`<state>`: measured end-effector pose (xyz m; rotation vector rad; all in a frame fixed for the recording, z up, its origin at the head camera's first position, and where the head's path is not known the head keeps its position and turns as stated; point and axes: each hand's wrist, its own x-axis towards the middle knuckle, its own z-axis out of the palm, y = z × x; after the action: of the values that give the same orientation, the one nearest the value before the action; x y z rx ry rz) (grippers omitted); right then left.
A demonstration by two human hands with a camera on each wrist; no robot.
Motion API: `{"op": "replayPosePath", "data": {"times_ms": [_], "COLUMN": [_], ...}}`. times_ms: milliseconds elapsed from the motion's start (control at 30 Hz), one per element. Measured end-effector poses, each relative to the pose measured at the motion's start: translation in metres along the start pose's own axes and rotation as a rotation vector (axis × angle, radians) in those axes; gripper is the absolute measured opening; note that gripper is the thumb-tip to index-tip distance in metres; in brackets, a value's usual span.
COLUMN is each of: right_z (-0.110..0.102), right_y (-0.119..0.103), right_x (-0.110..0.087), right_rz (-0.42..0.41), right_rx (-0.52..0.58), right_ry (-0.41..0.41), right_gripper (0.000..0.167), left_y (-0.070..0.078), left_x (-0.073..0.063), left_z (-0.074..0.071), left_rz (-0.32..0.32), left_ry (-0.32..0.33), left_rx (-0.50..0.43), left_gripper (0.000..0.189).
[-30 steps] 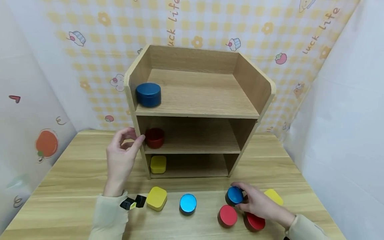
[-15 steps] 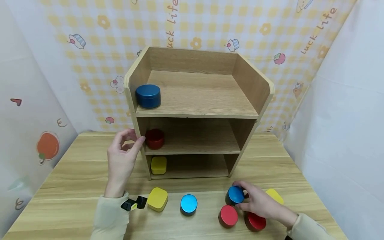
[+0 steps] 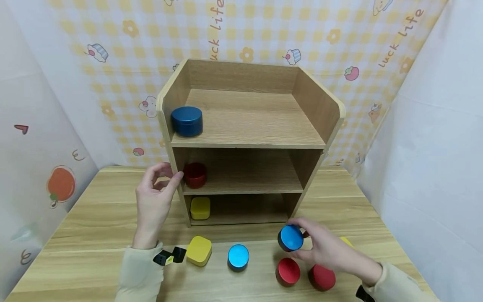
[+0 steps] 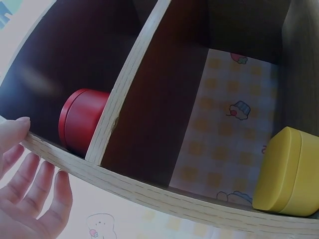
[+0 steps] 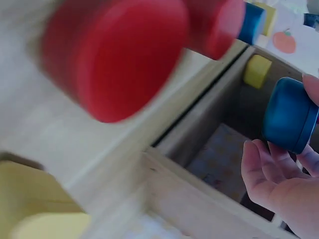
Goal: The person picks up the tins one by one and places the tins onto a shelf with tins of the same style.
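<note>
My left hand (image 3: 154, 205) holds the left side panel of a three-level wooden shelf (image 3: 245, 119); in the left wrist view the thumb lies at the panel's front edge, with the fingers on its outer side. My right hand (image 3: 326, 247) pinches a round blue tin (image 3: 289, 238) between thumb and fingers, raised a little above the table. Below that tin stand two red tins, a nearer-left one (image 3: 288, 272) and a right one (image 3: 322, 277). A yellow tin (image 3: 346, 241) is mostly hidden behind the right hand.
On the shelf's left side sit a blue tin (image 3: 187, 121) on top, a red tin (image 3: 195, 175) in the middle and a yellow tin (image 3: 200, 208) at the bottom. Before it, a yellow square tin (image 3: 199, 251) and another blue tin (image 3: 238, 257) stand on the table (image 3: 94, 235).
My right hand has lifted the blue tin off the table and moved it slightly toward the shelf. The left hand stays at the side panel.
</note>
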<state>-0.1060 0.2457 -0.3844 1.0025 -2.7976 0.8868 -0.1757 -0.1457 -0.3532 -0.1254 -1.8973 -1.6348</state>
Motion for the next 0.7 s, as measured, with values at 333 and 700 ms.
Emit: {"op": "replayPosePath", "data": {"times_ms": [333, 700], "right_z": [-0.015, -0.035], "right_y": [-0.025, -0.049], "right_x": [0.028, 0.054], "right_rz": [-0.029, -0.078], "right_rx": [-0.083, -0.138], "right_ry": [-0.062, -0.090], "right_gripper": [0.059, 0.061], "left_y": [-0.002, -0.002], "left_x": [0.000, -0.001], "left_z": [0.000, -0.001], "left_rz": [0.006, 0.006], "left_ry": [-0.001, -0.005], "left_rx": [0.003, 0.006], "left_gripper": [0.029, 0.028]}}
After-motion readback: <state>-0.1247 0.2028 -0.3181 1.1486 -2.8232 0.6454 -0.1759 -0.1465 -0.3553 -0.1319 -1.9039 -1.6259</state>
